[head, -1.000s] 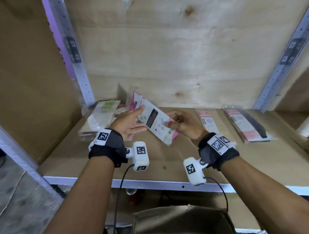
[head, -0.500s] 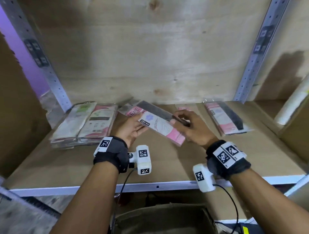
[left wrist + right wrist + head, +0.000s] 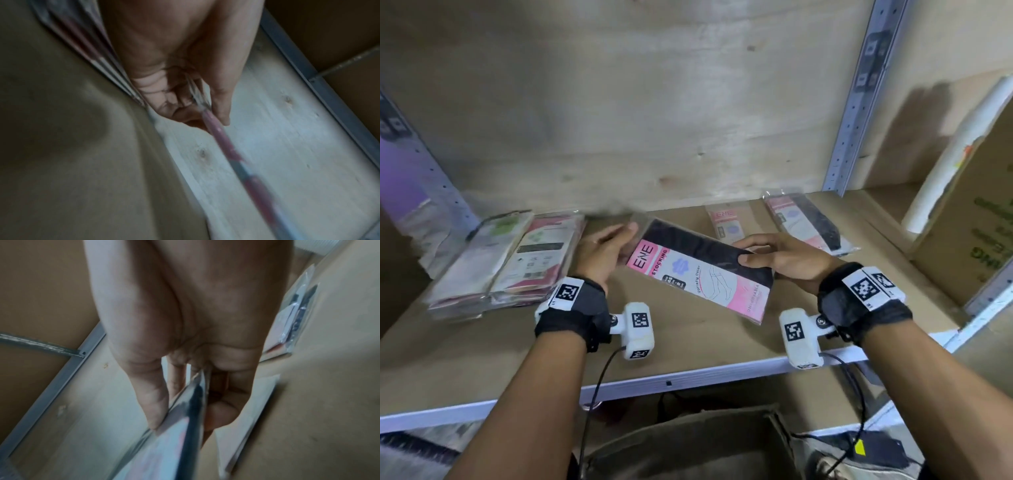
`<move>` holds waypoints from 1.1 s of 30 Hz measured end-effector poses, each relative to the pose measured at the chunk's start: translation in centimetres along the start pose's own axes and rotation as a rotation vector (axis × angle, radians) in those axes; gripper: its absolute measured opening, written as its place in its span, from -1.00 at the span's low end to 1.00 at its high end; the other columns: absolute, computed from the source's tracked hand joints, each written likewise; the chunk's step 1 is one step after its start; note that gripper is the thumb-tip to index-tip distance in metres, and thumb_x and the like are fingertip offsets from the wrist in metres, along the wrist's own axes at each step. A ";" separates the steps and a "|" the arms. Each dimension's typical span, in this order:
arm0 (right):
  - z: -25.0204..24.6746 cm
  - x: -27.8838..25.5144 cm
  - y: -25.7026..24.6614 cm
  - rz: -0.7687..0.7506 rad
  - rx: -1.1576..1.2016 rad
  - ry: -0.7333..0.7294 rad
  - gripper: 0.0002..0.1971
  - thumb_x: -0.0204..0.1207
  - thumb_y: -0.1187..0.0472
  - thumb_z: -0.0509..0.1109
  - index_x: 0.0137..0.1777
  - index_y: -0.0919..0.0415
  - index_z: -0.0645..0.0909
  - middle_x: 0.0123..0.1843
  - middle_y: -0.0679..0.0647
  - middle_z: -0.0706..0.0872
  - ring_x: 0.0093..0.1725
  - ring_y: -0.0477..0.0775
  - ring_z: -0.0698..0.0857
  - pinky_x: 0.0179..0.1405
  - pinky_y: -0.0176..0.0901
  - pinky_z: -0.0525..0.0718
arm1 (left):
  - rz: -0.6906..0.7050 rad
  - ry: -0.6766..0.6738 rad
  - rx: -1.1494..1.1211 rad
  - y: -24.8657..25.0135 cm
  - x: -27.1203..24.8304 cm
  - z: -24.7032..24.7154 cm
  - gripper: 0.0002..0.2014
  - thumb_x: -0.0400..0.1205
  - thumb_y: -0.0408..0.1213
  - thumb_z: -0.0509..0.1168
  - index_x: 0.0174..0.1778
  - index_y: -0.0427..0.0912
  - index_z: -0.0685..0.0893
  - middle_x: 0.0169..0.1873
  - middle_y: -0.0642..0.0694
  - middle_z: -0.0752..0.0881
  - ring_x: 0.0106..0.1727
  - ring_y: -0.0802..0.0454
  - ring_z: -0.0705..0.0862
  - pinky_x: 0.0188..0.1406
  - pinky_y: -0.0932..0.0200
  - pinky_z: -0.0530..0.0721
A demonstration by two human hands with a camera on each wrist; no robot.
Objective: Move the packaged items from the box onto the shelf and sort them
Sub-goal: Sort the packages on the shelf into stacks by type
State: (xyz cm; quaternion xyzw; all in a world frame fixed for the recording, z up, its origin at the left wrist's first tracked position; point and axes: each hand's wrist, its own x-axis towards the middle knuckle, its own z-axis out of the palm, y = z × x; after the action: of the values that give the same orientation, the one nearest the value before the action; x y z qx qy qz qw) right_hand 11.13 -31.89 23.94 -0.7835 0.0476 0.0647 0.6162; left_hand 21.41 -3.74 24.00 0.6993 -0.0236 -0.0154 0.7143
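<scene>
your left hand [image 3: 602, 255] + right hand [image 3: 780, 260] | both pinch flat pink-black stocking packet [image 3: 702, 274] | above plywood shelf [image 3: 688, 346]

A brown board shelf [image 3: 688, 346] with a pale metal front edge carries the goods. At its left lie two side-by-side stacks of flat packets [image 3: 500, 260]. Toward the back right lies a single pale pink stocking packet [image 3: 727, 222], and just right of it a packet of black stockings [image 3: 810, 222], angled. A cardboard box [image 3: 972, 233] stands at the far right.
</scene>
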 end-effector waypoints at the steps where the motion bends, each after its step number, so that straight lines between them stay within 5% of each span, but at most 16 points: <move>1: -0.1 -0.1 0.0 0.007 -0.017 0.000 -0.73 0.57 0.31 0.47 0.26 0.23 0.70 0.14 0.27 0.82 0.15 0.33 0.78 0.19 0.13 0.70 | 0.017 -0.003 0.099 -0.1 0.0 -0.1 -0.82 0.63 -0.16 0.42 0.07 -0.13 0.78 -0.07 -0.16 0.84 -0.16 -0.05 0.77 -0.18 0.16 0.70; 3: -0.2 -0.2 0.2 0.018 -0.037 0.005 -0.76 0.57 0.26 0.47 0.23 0.19 0.72 0.11 0.23 0.83 0.07 0.23 0.80 0.06 0.00 0.72 | 0.018 -0.004 0.213 -0.1 0.1 0.1 -0.80 0.65 -0.15 0.36 -0.02 -0.21 0.78 -0.14 -0.20 0.82 -0.26 -0.06 0.73 -0.32 0.21 0.64; 8: -0.2 -0.4 0.3 0.007 -0.002 -0.009 -0.83 0.59 0.18 0.45 0.12 0.18 0.76 -0.06 0.12 0.86 -0.13 0.03 0.82 -0.29 -0.31 0.70 | -0.045 -0.007 0.348 -0.1 0.3 0.2 -0.71 0.63 -0.06 0.23 -0.35 -0.13 0.58 -0.33 -0.30 0.71 -0.28 -0.18 0.74 -0.23 0.10 0.58; 14: 0.1 -0.5 0.4 0.002 -0.044 -0.043 -0.80 0.59 0.12 0.45 0.10 0.20 0.78 0.01 0.20 0.86 -0.04 0.15 0.81 -0.03 -0.10 0.71 | -0.103 -0.125 0.430 0.1 -0.7 -0.4 -0.42 0.68 0.24 0.16 -0.10 -0.29 0.71 -0.25 -0.30 0.83 -0.22 -0.16 0.83 -0.18 0.13 0.70; 16: 0.3 -0.5 0.4 0.013 -0.052 -0.074 -0.79 0.60 0.11 0.44 0.08 0.23 0.78 -0.01 0.19 0.86 -0.04 0.15 0.81 -0.03 -0.11 0.71 | -0.127 -0.182 0.339 0.3 -1.1 -0.6 -0.49 0.69 0.20 0.19 -0.22 -0.21 0.71 -0.36 -0.25 0.76 -0.34 -0.10 0.78 -0.20 0.10 0.69; 19: 1.0 -0.5 0.2 0.001 -0.049 -0.116 -0.80 0.63 0.14 0.41 0.06 0.25 0.77 -0.02 0.19 0.85 -0.06 0.13 0.81 -0.07 -0.15 0.71 | -0.158 -0.214 0.091 0.9 -1.7 -0.8 -0.56 0.67 0.09 0.29 -0.44 -0.07 0.75 -0.54 -0.08 0.67 -0.57 0.05 0.63 -0.51 0.25 0.54; 23: 2.1 0.0 0.2 -0.034 -0.032 -0.105 -0.73 0.64 0.20 0.39 0.17 0.42 0.70 0.14 0.39 0.78 0.04 0.24 0.76 0.12 0.05 0.65 | -0.132 -0.306 -0.042 1.8 -2.2 -1.3 -0.64 0.74 -0.18 0.25 -0.35 -0.10 0.78 -0.49 -0.08 0.71 -0.49 0.02 0.67 -0.44 0.21 0.60; 26: 3.1 0.6 0.3 -0.037 -0.036 -0.101 -0.76 0.64 0.21 0.39 0.14 0.40 0.70 0.16 0.43 0.76 0.05 0.27 0.73 0.15 0.13 0.62 | -0.131 -0.308 -0.014 2.0 -2.4 -1.7 -0.63 0.74 -0.36 0.21 -0.37 -0.16 0.77 -0.57 -0.07 0.68 -0.61 0.14 0.65 -0.61 0.36 0.61; 29: 4.2 1.2 0.2 -0.039 -0.018 -0.091 -0.87 0.64 0.22 0.40 0.04 0.26 0.73 0.08 0.35 0.79 0.02 0.23 0.73 0.09 0.10 0.60 | -0.156 -0.219 -0.002 2.0 -2.4 -1.9 -0.76 0.77 -0.35 0.16 -0.22 -0.15 0.59 -0.46 -0.04 0.66 -0.53 0.13 0.67 -0.66 0.39 0.62; 31: 4.9 1.6 0.2 -0.051 -0.014 -0.082 -0.88 0.64 0.23 0.40 0.02 0.26 0.74 0.05 0.31 0.81 0.01 0.19 0.74 0.10 0.05 0.60 | -0.157 -0.175 -0.070 1.9 -2.3 -2.0 -0.75 0.73 -0.37 0.21 -0.27 -0.06 0.56 -0.39 -0.01 0.61 -0.40 0.09 0.60 -0.58 0.47 0.61; 33: 5.4 1.9 0.2 -0.057 -0.021 -0.080 -0.84 0.64 0.22 0.40 0.06 0.32 0.73 0.09 0.34 0.81 0.02 0.18 0.75 0.12 0.03 0.60 | -0.178 -0.181 -0.116 2.2 -2.5 -2.3 -0.68 0.66 -0.50 0.29 -0.36 -0.05 0.54 -0.44 -0.01 0.54 -0.49 0.18 0.55 -0.56 0.59 0.48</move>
State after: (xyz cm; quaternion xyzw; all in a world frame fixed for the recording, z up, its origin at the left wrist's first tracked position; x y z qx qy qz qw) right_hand 12.78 -26.62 22.22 -0.7876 -0.0001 0.0792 0.6111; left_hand 19.04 -1.26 26.09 0.6518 -0.0248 -0.1432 0.7444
